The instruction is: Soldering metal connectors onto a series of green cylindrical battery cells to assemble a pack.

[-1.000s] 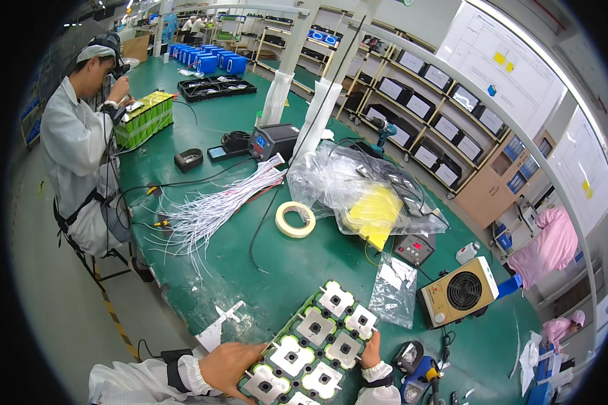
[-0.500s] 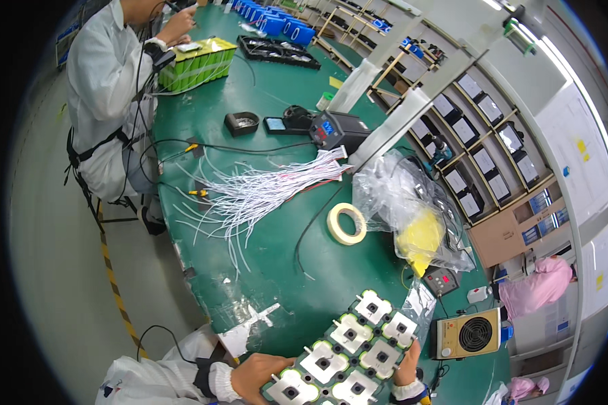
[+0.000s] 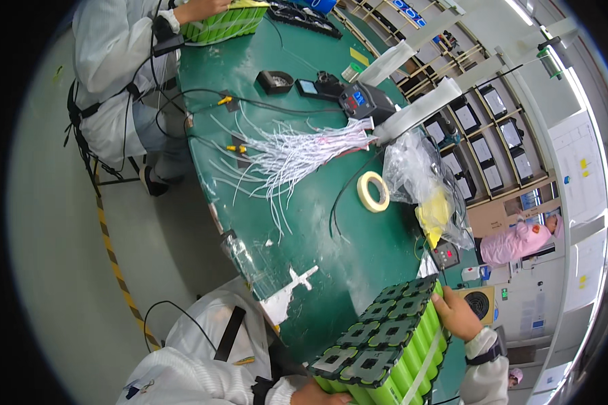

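Observation:
A block-shaped battery pack (image 3: 417, 358) of green cylindrical cells is tilted between my hands at the lower right. Its upper face has a black cell holder with grey metal tabs, and a pale strap runs along its side. At the near lower corner my left hand (image 3: 319, 394) is closed on the pack, its fingers partly cut off by the frame edge. My right hand (image 3: 461, 316) grips the far right end, thumb near the top edge and the other fingers mostly hidden. Whether the pack's underside touches the green table (image 3: 317, 270) cannot be seen.
Beyond the pack lie a masking tape roll (image 3: 373, 192), a bundle of white wires (image 3: 304, 155) and a plastic bag (image 3: 412, 169). A soldering station (image 3: 366, 101) and a fan unit (image 3: 478, 304) stand farther off. A co-worker (image 3: 115, 67) sits at the far left.
The pack has been turned and tipped between my hands, so its green side now shows beside the tabbed face. My right hand has moved up and right with it. The view has shifted.

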`<state>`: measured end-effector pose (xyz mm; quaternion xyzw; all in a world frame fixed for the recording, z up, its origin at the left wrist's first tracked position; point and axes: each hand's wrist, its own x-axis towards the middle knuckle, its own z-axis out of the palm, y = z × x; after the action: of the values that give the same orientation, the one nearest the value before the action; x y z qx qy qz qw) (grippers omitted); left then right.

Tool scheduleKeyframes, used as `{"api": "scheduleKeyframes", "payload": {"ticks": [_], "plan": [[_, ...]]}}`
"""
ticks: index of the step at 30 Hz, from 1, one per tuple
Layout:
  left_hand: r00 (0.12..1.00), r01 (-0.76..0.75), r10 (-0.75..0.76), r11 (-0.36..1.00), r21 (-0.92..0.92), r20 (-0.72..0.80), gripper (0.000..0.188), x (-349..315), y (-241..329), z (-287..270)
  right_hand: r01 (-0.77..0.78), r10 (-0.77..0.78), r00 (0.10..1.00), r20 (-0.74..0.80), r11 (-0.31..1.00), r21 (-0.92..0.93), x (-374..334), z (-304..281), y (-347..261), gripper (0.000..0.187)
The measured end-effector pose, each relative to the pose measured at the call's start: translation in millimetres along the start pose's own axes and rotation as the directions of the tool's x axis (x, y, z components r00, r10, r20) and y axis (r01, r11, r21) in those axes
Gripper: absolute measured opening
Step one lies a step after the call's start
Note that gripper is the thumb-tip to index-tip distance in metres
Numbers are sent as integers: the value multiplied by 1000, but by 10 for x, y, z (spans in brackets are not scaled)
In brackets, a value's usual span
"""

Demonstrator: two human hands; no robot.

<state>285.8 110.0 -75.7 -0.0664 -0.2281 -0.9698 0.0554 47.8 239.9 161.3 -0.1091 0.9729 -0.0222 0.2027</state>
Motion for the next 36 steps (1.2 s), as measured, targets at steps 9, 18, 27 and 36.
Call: {"api": "scheduleKeyframes", "payload": {"ticks": [9, 18, 27, 36], "plan": [[983, 23, -58, 980, 197, 172, 65, -90, -315, 272, -42, 142, 954, 264, 935, -353, 257, 10, -414, 85], [941, 28, -161, 915, 403, 299, 58, 185, -238, -432, -53, 302, 873, 383, 839, -542, 472, 113, -485, 96], [900, 71, -247, 896, 439, 359, 51, 292, -151, -738, 29, 304, 879, 367, 735, -678, 850, 300, -676, 102], [852, 107, -318, 884, 455, 416, 45, 289, -32, -906, 170, 379, 780, 498, 638, -751, 1368, 508, -1019, 96]]}}
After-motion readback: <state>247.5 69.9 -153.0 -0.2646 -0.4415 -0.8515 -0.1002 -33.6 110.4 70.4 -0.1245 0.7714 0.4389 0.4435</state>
